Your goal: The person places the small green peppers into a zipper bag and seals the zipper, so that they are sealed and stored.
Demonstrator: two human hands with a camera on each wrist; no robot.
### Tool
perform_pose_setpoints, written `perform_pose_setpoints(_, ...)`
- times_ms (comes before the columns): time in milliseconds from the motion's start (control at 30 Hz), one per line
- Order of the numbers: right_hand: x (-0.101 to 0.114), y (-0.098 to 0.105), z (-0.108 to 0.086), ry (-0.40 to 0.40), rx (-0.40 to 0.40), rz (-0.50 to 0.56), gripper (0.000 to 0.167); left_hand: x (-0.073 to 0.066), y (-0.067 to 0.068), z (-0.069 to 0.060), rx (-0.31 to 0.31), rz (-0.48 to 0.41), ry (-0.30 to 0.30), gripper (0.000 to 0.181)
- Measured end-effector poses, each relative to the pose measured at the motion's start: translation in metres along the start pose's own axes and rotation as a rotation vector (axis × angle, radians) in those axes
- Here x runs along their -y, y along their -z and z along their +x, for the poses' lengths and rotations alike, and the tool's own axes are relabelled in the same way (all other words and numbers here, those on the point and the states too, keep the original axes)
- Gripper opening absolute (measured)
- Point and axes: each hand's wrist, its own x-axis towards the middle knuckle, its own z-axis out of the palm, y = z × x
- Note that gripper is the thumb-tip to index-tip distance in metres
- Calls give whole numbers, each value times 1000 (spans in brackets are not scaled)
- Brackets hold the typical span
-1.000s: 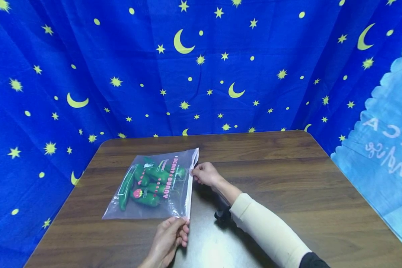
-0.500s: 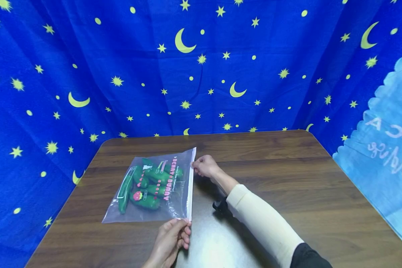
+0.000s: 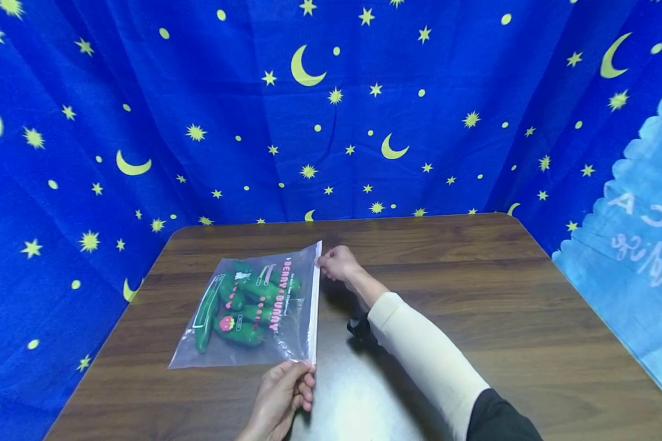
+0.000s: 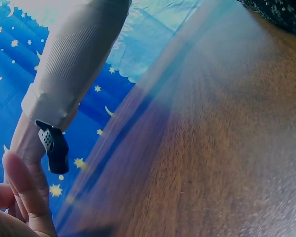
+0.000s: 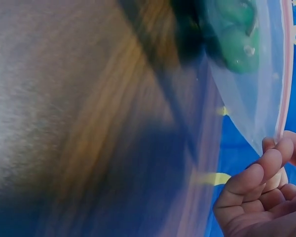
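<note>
A clear zip bag (image 3: 289,349) with pink lettering lies on the left half of the table, its zip strip (image 3: 314,306) facing right. Inside are several long green vegetables (image 3: 245,332); through the printed plastic their exact kind is hard to tell. My left hand (image 3: 281,392) pinches the near corner at the strip between thumb and fingers. Close to the far end, my right hand (image 3: 341,264) pinches the same strip. The right wrist view shows those fingertips (image 5: 271,160) gripping the bag's edge. In the left wrist view only the thumb and part of a finger appear; the bag is not visible there.
The brown wooden table (image 3: 474,306) extends right of the bag. A blue curtain with moons and stars (image 3: 254,110) hangs behind and beside it, with a light blue cloth (image 3: 640,202) at right. A black wrist device (image 3: 358,327) sits under the right cuff.
The right hand has slid along the zip strip toward its far end. The strip, parted at that end a second ago, now lies straight and together. The left hand stays at the near corner.
</note>
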Motion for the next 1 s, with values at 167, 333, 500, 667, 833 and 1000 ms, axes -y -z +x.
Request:
perform_pose_setpoints(167, 2, 1, 7, -5, -15, -7, 26, 2, 1, -2, -5, 2, -5, 13)
perform_pose_setpoints(333, 4, 1, 14, -18, -26, -16, 26, 3, 2, -4, -10, 13, -10, 13)
perform_pose_setpoints(500, 5, 3, 22, -28, -50, -18, 27, 4, 2, -5, 6, 13, -17, 13)
perform_pose_setpoints(667, 7, 4, 27, -37, -52, -18, 25, 6, 2, -4, 12, 11, -7, 13)
perform_pose_setpoints(833, 8, 6, 33, -58, -70, -18, 22, 8, 3, -4, 11, 15, 0, 13)
perform_pose_setpoints(1000, 6, 8, 36, -61, -71, -8, 23, 7, 1, -4, 7, 14, 1, 13)
